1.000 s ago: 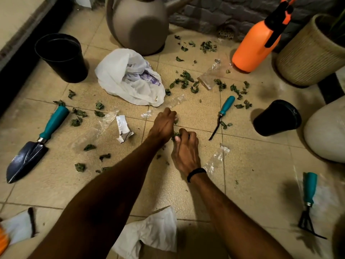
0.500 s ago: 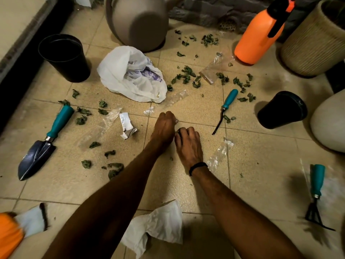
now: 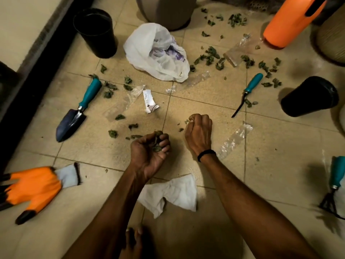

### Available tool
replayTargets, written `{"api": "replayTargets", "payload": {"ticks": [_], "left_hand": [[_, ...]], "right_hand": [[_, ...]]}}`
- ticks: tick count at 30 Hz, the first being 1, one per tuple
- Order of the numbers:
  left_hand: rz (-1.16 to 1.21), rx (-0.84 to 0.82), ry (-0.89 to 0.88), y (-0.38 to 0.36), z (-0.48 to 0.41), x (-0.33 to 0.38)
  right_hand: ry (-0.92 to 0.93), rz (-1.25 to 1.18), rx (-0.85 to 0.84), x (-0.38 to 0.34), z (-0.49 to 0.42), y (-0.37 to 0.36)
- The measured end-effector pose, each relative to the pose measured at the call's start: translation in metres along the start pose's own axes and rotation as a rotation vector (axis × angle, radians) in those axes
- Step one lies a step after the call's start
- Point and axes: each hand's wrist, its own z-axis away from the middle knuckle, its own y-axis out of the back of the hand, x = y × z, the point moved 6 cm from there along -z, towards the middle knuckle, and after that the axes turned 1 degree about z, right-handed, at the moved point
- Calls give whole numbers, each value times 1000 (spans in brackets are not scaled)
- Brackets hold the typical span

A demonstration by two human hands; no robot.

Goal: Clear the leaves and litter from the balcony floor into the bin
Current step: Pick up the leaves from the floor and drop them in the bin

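My left hand (image 3: 149,150) is turned palm up over the tiled floor, its fingers curled round a clump of green leaves (image 3: 156,144). Just to its right, my right hand (image 3: 198,131) is curled knuckles up and pinches a few leaf bits at its fingertips. Loose leaves (image 3: 211,57) lie scattered over the tiles, most at the back right and some left of my hands. A white plastic bag (image 3: 156,53) lies open at the back. Clear plastic wrappers (image 3: 234,141) and a crumpled paper scrap (image 3: 150,101) lie around. An upright black bin (image 3: 96,32) stands back left.
A teal trowel (image 3: 78,109), a teal weeder (image 3: 248,90) and a teal hand rake (image 3: 334,182) lie on the floor. A second black pot (image 3: 309,96) lies tipped at right. An orange sprayer (image 3: 291,21), a grey watering can (image 3: 166,10), an orange glove (image 3: 35,187) and a white tissue (image 3: 171,193) are nearby.
Both hands have pulled back toward me from the tile joint. My left hand has turned palm up with leaves gathered in it, and my right hand has lifted with leaf bits.
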Motion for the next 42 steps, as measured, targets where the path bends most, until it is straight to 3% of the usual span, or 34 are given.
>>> {"api": "replayTargets", "payload": {"ticks": [3,7,14,16,19,25,27,28,32,34,38,42], "left_hand": [[-56,11,-38,1,9,13],[-198,154,-125,4,22,29],[-397,502,-346,33,41,67],[-461,550,-406,38,50,78],[-477,536,-407,42,55,87],[-319,418,-324,45,50,87],[-277,388,-293,42,49,81],[-302,387,-295,40,48,79],[-886,605,-413,32,44,77],[-1215,624,-469,21,35,72],[-1775,469,-584,-8,-1,45],[-2032,270,-639,-22,-46,9]], "right_hand": [[9,5,58,-8,6,-4],[106,69,29,-24,10,-11],[474,199,-95,-48,14,-29],[372,239,-112,-45,6,-32],[95,95,-161,-47,-8,-22],[-597,-727,-57,1,-18,7],[-747,-960,-26,18,-14,9],[-758,-952,-18,26,-15,12],[-524,-444,-12,35,-16,35],[-367,-317,-44,24,-13,36],[-167,-175,-72,14,-4,30],[-98,-35,-96,15,-6,19]]}}
